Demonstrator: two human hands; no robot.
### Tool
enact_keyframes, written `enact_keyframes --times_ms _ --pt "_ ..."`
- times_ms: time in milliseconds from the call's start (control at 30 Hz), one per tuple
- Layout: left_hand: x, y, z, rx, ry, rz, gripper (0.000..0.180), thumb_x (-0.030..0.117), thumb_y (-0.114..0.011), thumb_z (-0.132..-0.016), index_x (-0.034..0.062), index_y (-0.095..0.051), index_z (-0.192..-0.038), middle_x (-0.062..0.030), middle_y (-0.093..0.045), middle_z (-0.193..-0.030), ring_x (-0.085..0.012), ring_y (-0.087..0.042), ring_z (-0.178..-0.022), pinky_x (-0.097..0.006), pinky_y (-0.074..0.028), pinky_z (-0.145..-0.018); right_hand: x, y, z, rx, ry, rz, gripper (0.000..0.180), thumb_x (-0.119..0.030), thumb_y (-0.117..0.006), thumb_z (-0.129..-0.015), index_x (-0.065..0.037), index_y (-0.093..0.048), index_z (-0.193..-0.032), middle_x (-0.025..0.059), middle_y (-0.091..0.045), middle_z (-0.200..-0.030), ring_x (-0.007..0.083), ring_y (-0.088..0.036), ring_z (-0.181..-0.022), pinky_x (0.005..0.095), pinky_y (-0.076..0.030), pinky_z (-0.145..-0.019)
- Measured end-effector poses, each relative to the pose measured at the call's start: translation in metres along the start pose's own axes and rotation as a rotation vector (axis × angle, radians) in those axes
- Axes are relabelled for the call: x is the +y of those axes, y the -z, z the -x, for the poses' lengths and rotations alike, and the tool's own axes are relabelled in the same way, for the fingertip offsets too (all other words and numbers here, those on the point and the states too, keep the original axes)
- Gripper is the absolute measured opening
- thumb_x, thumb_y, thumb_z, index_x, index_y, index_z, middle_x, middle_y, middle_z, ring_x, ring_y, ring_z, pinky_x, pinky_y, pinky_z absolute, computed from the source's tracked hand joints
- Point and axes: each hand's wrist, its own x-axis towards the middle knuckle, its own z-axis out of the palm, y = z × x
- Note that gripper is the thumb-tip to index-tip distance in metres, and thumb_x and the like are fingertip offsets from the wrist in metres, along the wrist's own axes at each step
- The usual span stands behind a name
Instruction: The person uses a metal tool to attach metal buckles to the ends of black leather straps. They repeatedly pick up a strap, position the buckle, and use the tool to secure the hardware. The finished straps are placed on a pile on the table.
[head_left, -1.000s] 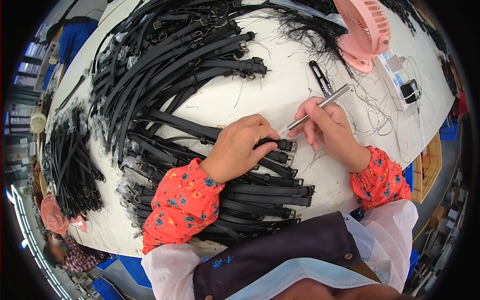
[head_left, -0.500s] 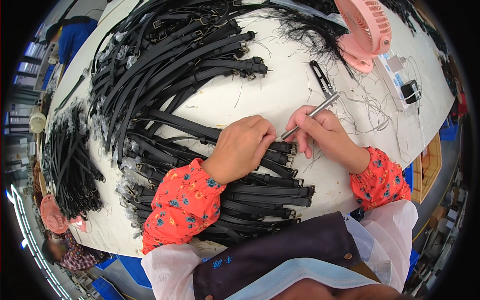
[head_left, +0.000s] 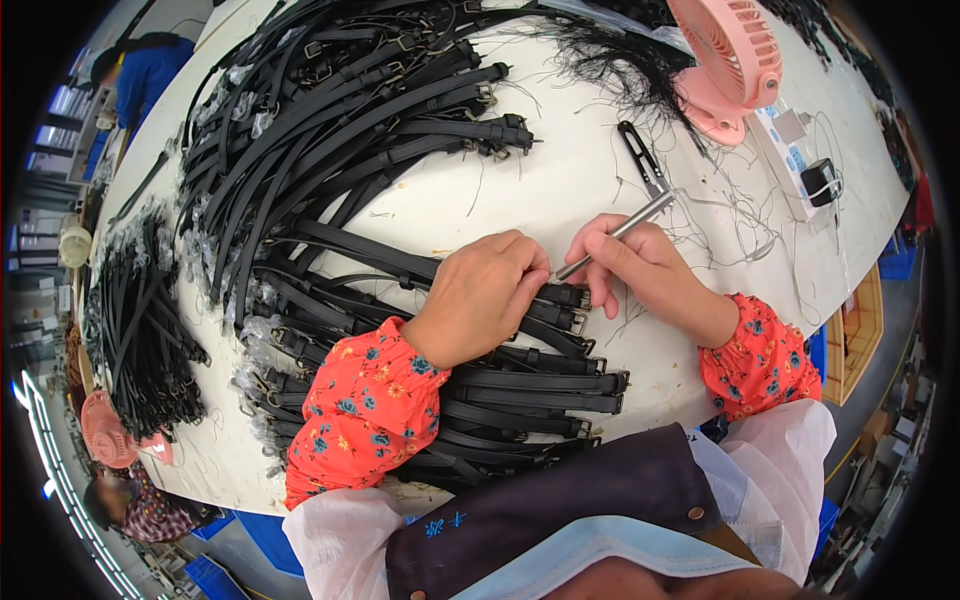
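Note:
My right hand (head_left: 640, 262) grips a slim silver pen-shaped tool (head_left: 628, 226), with a thin wire trailing from its upper end. The tool's tip points down-left, close to the fingertips of my left hand (head_left: 482, 295). Those left fingers are pinched together over the buckle end of a black strap (head_left: 566, 294); what sits between them is hidden. Under and beside my left hand lie several black buckled straps (head_left: 545, 382) in a row, their metal buckles toward the right.
A large heap of black straps (head_left: 330, 130) covers the table's far left, with a smaller bundle (head_left: 150, 335) beyond it. Black thread scraps (head_left: 630, 75), a pink fan (head_left: 725, 70), black thread snips (head_left: 640, 152) and a white power strip (head_left: 790, 165) are at the far right.
My right hand and the silver tool have shifted very slightly left. My left hand stays almost where it was, with its fingers still pinched.

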Motion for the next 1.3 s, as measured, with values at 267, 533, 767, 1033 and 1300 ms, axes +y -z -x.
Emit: enact_keyframes --times_ms 267,533,767,1033,1300 --pt "0.0 0.001 0.0 0.013 0.071 0.037 0.005 0.006 -0.062 -0.093 0.0021 -0.06 -0.094 -0.0129 -0.064 -0.086 -0.0309 -0.062 -0.072 -0.038 -0.048 -0.066 0.0 0.001 0.0 0.005 -0.001 -0.001 0.037 -0.033 -0.044 -0.109 -0.001 -0.061 -0.104 0.0034 -0.063 -0.067 0.0086 -0.059 -0.055 0.0251 -0.054 -0.077" --pt "-0.004 0.001 0.0 0.198 0.067 0.115 0.006 0.004 -0.063 -0.092 0.0022 -0.064 -0.097 -0.0119 -0.066 -0.086 -0.0311 -0.062 -0.072 -0.038 -0.051 -0.068 0.003 0.002 0.0 0.061 0.078 -0.046 0.036 -0.033 -0.045 -0.109 0.0 -0.061 -0.109 0.0049 -0.064 -0.07 0.0097 -0.061 -0.058 0.026 -0.054 -0.076" --pt "0.004 0.042 0.01 -0.478 0.102 0.132 0.011 0.014 -0.069 -0.088 0.0037 -0.072 -0.09 -0.0118 -0.071 -0.082 -0.031 -0.068 -0.077 -0.039 -0.053 -0.073 0.007 -0.007 0.005 -0.015 0.243 0.076 0.028 -0.023 -0.048 -0.109 -0.001 -0.059 -0.121 0.0097 -0.069 -0.094 0.0155 -0.071 -0.082 0.0291 -0.055 -0.083" --pt "-0.021 0.052 0.005 0.098 -0.047 -0.126 0.028 0.006 -0.068 -0.09 0.0028 -0.064 -0.117 -0.0152 -0.065 -0.118 -0.0318 -0.064 -0.108 -0.038 -0.051 -0.092 0.002 -0.013 0.013 -0.281 0.315 0.321 0.022 -0.018 -0.049 -0.108 -0.004 -0.06 -0.121 0.0105 -0.07 -0.099 0.0201 -0.073 -0.083 0.0308 -0.057 -0.077" --pt "-0.051 0.059 -0.003 0.375 0.072 -0.606 0.039 0.01 -0.071 -0.085 0.0068 -0.063 -0.123 -0.0105 -0.062 -0.127 -0.0334 -0.057 -0.115 -0.047 -0.043 -0.097 0.008 -0.009 0.006 -0.211 0.647 0.559 0.018 -0.013 -0.057 -0.103 -0.006 -0.061 -0.119 0.0095 -0.072 -0.095 0.0225 -0.071 -0.075 0.032 -0.056 -0.07"
